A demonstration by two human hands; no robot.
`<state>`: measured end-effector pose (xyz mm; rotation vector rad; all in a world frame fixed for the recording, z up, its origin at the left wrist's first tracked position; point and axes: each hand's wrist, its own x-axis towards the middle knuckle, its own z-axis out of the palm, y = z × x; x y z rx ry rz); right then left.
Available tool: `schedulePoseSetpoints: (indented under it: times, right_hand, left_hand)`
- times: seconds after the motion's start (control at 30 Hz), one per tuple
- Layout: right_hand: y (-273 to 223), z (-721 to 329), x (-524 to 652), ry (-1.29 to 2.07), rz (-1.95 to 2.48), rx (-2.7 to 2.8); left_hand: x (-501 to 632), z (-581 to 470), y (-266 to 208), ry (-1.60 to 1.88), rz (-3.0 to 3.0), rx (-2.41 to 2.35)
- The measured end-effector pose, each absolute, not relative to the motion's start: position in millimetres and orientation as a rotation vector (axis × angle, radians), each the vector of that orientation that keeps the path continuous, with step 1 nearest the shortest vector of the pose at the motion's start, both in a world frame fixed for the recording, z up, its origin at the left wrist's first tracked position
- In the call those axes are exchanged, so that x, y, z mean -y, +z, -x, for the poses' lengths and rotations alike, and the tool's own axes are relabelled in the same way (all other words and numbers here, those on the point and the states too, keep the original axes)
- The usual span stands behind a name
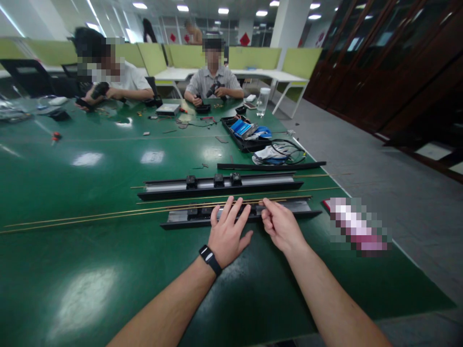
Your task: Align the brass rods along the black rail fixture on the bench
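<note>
My left hand (pixel 228 231), with a black band on its wrist, is open. Its spread fingers reach over the near black channel-shaped rail (pixel 184 223) and touch or hover just above thin brass-coloured rods (pixel 108 215). The rods run along the rail and stick out far to the left. To the right, my right hand (pixel 280 222) is closed, thumb and index finger pinched on a thin rod above the same rail. Dark blocks (pixel 193 212) sit inside this rail, partly covered by my hands. Beyond it lies a second black rail (pixel 217 189) holding dark blocks (pixel 219 180).
A black strip (pixel 271 166) lies farther back, near a black tray (pixel 237 137) with blue items, a whitish cloth and cables (pixel 278 153). A blurred pink item (pixel 356 226) lies right. Two people sit across the green table (pixel 108 270), holding dark tools. A clear bottle (pixel 263 102) stands far right.
</note>
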<state>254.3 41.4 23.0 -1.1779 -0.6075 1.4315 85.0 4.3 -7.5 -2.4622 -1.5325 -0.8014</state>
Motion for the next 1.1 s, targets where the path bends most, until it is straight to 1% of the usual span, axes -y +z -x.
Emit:
schedulePoseSetpoints:
  times: [0.53,0.8,1.1]
  right_hand:
    - [28.8,-258.6,-45.9,1.479,1.3,0.533]
    - [25.5,-258.7,-47.2,1.476,1.316,0.582]
    - [24.4,-254.9,-42.3,1.459,1.233,0.685]
  left_hand:
    - [-4.9,-85.7,-3.6,-0.658,2.422,1.508]
    - [-5.2,-85.4,-3.8,-0.648,2.419,1.508]
    - [-4.2,-86.4,-6.9,-0.744,2.451,1.549]
